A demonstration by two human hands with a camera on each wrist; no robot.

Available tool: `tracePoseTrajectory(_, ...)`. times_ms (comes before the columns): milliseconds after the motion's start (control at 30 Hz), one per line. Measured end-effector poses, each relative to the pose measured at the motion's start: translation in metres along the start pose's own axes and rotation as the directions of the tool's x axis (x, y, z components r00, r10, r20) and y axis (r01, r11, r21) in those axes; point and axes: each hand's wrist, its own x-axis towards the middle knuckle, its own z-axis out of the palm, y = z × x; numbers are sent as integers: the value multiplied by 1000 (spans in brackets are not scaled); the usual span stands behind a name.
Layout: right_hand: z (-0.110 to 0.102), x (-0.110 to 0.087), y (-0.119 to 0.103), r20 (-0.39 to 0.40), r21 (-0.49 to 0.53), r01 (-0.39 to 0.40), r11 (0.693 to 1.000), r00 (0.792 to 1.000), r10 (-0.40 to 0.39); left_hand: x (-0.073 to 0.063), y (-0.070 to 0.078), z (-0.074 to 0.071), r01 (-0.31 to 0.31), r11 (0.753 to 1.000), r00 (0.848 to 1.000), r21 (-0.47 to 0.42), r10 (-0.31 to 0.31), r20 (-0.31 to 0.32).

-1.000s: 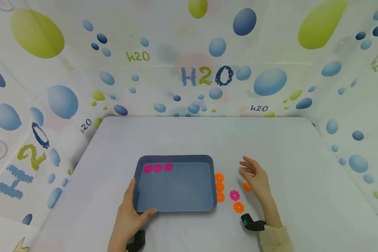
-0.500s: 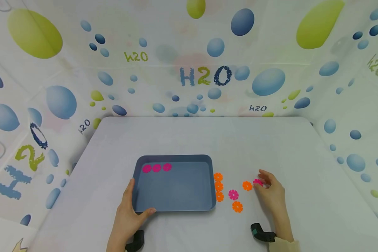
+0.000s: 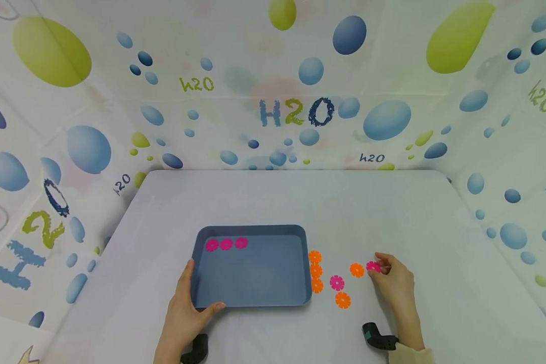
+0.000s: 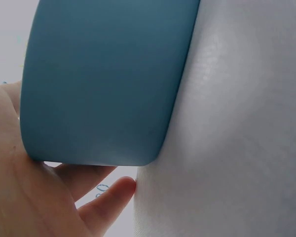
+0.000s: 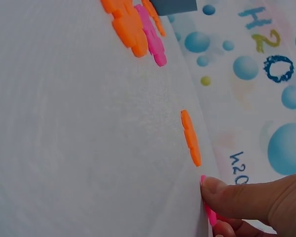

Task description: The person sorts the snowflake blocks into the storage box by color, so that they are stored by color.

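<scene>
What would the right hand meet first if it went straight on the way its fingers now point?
The right hand would probably meet the nearest orange flower first, just beyond the pink flower it pinches. The hand's height is unclear, so it might pass over.

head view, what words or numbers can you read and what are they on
"H2O", large lettering, far side of the patterned backdrop
"h2O", green lettering, far side
"h2O", dark lettering, far side, low
"H2O", sideways lettering, left side
"h2O", tilted green lettering, right side
Tilted dark lettering, left: first character unclear, then "2O"
Tray, flower-shaped pieces: no text seen
</scene>
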Motion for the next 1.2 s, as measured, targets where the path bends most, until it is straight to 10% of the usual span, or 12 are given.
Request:
tracePoseTrajectory(633,-21,3,0,81,-54,-47,997,995,52,0,0,-1,-3,1000,1000,10,3,-7)
tracePoseTrajectory(1200,13,41,-73,287,358,-95,929,958,-13,-1,-2,1,-30,999,999,13,31,-33)
